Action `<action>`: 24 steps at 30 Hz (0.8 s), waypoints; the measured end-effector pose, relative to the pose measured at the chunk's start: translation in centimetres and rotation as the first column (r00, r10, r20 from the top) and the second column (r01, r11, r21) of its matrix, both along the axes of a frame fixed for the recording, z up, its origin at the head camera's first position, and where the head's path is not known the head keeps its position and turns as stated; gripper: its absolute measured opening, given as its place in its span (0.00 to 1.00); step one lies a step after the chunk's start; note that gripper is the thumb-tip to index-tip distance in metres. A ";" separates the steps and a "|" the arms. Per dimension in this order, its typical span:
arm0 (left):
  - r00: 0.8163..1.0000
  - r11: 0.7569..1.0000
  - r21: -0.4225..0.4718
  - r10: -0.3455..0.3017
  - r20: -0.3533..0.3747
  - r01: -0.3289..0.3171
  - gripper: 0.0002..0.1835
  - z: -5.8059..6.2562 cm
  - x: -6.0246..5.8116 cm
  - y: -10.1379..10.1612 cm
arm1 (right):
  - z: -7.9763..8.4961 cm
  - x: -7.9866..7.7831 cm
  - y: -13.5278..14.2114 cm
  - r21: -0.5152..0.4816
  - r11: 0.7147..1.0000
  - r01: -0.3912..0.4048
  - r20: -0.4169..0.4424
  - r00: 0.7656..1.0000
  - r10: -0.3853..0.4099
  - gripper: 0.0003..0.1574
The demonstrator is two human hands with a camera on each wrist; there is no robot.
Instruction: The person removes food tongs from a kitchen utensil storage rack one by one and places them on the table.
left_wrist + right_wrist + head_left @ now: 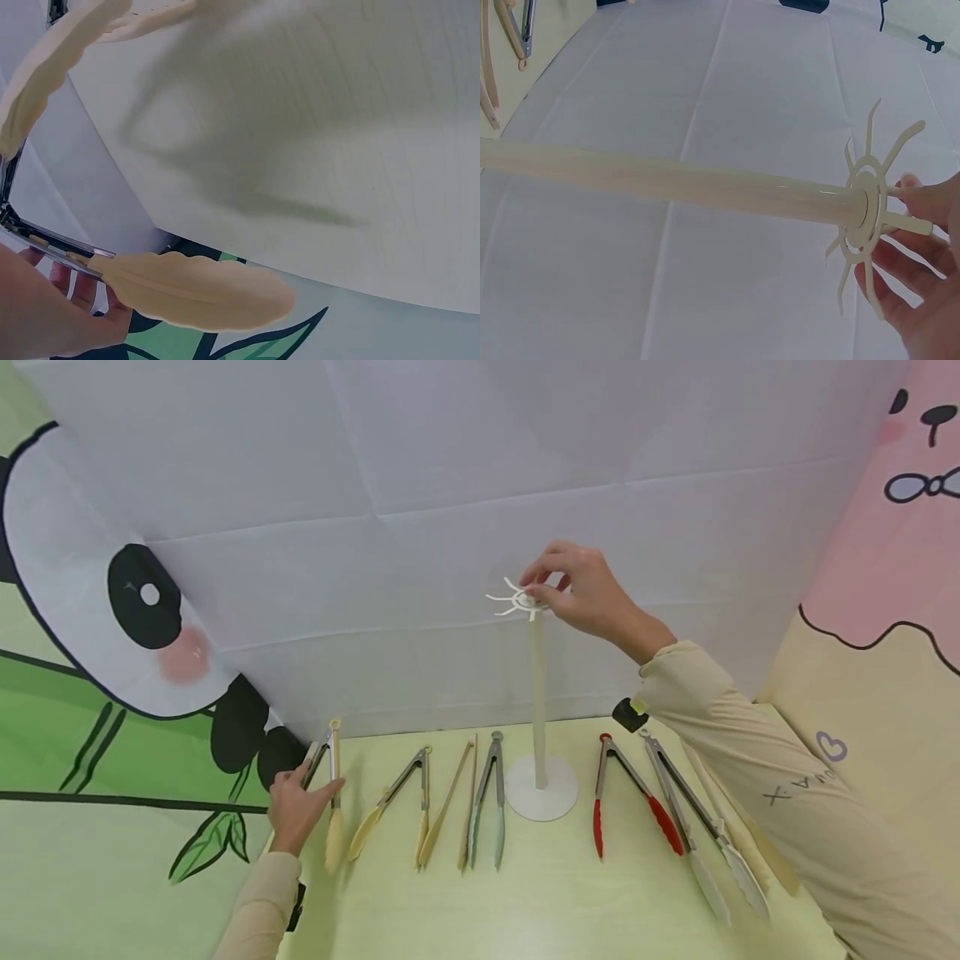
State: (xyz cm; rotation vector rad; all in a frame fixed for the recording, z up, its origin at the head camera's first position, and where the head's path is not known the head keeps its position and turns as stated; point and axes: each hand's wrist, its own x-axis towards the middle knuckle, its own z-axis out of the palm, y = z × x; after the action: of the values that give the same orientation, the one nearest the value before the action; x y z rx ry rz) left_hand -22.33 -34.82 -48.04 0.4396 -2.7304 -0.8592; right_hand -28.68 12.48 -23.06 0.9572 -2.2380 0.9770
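Note:
At the left edge of the table, my left hand [296,806] grips one arm of a pair of metal tongs with beige scalloped tips [202,292]. These tongs [335,839] are spread, ring end pointing toward the wall. My right hand [581,585] is raised and pinches the top of a white hook stand with thumb and fingers. Curved hooks fan out from the stand's top ring [883,180], with nothing hanging on those in view. A pole [539,693] drops from it to a round base [542,810]. Part of the ring is hidden behind my right fingers in the head view.
Several tongs lie in a row: beige-tipped [367,831], wooden-coloured [442,818], teal-tipped [500,827], red-tipped [660,818] and long steel ones [708,881]. My right sleeve [780,793] partly covers more at the right. A white cloth wall [450,685] backs the table [570,893].

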 end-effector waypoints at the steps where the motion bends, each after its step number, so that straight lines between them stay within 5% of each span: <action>1: 1.000 1.000 -0.006 0.003 0.010 -0.003 0.45 -0.3 0.0 -0.2 | 0.0 0.0 0.0 0.001 1.000 0.001 0.000 1.000 -0.001 0.05; 24: 0.995 0.996 -0.085 0.018 0.100 -0.009 0.43 -4.6 -0.3 -1.4 | -0.3 -0.2 0.0 -0.006 1.000 0.001 -0.001 1.000 -0.001 0.07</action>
State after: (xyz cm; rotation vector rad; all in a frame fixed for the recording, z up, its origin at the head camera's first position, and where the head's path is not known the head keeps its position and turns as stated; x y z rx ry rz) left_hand -22.64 -36.25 -52.61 0.4966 -2.8392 -0.7337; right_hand -28.91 12.48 -23.37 0.9535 -2.2333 0.9813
